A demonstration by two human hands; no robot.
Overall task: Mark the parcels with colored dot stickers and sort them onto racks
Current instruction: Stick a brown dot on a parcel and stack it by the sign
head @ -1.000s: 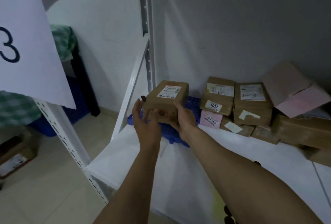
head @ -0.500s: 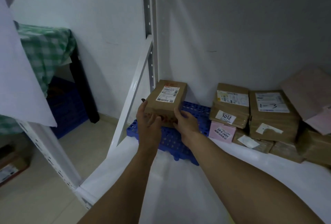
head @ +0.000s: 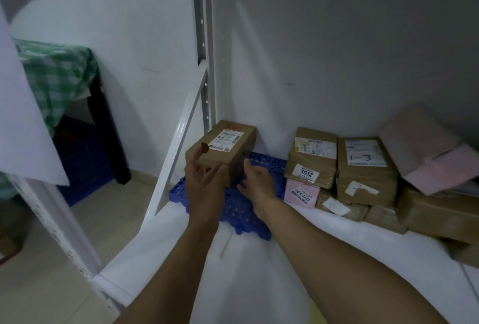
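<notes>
A brown parcel (head: 225,150) with a white shipping label lies on a blue plastic pallet (head: 233,207) in the back left corner of the white rack shelf (head: 181,259). My left hand (head: 204,183) is at the parcel's near left end, thumb raised by its top edge and fingers loose. My right hand (head: 256,181) is at the near right corner, its fingertips blurred against the box. No colored dot sticker is plainly visible on the parcel.
Right of the pallet are stacked brown parcels, one marked 3012 (head: 311,157), one marked 1-3 (head: 365,168), a small pink box (head: 302,192) and a pink envelope (head: 425,150). The rack upright (head: 204,38) stands behind the parcel. A paper sign (head: 23,116) hangs at left.
The parcel has gone from being carried in both hands to lying farther back on the blue pallet. Both hands have loosened and sit just in front of it.
</notes>
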